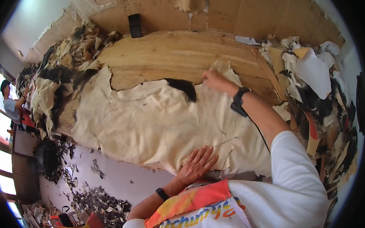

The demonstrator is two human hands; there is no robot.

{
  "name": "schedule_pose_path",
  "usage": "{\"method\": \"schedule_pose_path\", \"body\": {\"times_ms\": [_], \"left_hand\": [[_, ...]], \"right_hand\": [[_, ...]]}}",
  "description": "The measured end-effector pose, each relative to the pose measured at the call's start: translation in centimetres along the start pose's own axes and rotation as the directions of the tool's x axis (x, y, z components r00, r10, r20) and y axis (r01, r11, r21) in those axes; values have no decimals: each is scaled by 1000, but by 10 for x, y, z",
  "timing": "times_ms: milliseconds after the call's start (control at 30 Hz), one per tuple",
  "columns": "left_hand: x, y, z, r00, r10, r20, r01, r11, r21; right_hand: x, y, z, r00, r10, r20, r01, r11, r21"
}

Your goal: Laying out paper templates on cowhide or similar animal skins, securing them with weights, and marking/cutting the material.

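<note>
A large cream-coloured animal hide (146,119) lies spread over a wooden work table (159,54), its pale skin side up. Dark fur (182,88) shows at a folded-over or notched part of its far edge. My left hand (197,164) rests flat on the near edge of the hide, fingers outstretched. Farther off, my right hand (217,80) is closed at the far edge, beside a narrow flap (227,67) of the hide. What its fingers grip is hidden from this view. Wrinkles and a short slit-like line run across the hide between my hands.
Hide and fur scraps are heaped at the left (76,49) and right (329,107) of the table. A black phone-like object (135,25) leans on the cardboard backing (243,13). Dark fur scraps (101,203) litter the floor. Another person (13,103) stands far left.
</note>
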State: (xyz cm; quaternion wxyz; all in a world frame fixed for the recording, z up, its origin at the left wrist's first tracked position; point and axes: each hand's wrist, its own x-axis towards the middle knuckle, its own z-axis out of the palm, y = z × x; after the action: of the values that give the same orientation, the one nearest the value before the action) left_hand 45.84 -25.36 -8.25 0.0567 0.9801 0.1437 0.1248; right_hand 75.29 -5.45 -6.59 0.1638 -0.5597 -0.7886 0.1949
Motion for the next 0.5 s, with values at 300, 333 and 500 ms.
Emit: {"method": "schedule_pose_path", "body": {"times_ms": [300,333,500], "left_hand": [[-18,-20,-57,993,22,120,35,892,-451],[-21,-31,-69,991,-25,135,72,933,-351],[-61,-78,-62,985,-97,145,115,986,-118]], "right_hand": [[12,-105,44,971,19,-237,-108,923,-368],[23,-88,43,939,184,-291,-264,927,-266],[63,-49,12,811,502,-302,-561,813,-156]]}}
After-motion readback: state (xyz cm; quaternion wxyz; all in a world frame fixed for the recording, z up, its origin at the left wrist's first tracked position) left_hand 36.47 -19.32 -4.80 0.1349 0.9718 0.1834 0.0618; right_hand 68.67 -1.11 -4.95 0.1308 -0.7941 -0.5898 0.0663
